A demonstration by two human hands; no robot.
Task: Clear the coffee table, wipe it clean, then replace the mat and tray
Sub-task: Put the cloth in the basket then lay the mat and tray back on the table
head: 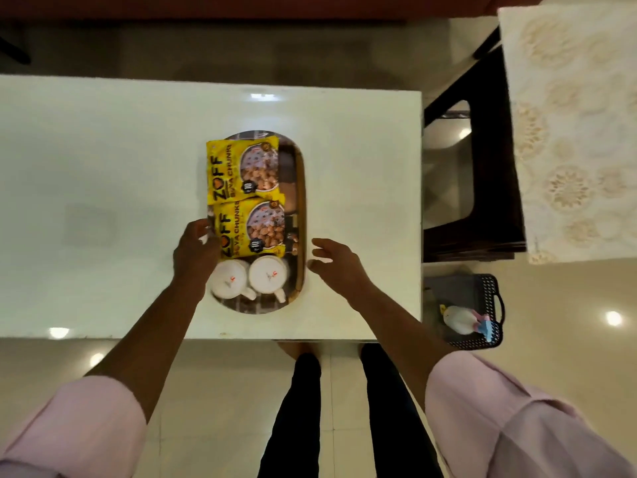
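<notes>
Two soya chunks packets [246, 198] and two white mugs [250, 279] hide most of the oval tray [300, 208] on the worktop [103, 167]; left hand [196, 251] fingers curl at its edge, grip unclear; right hand [339, 263] fingers spread open beside it.

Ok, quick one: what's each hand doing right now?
Left hand: at the tray edge; whether it grips cannot be told.
Right hand: open, holding nothing, beside the tray.
</notes>
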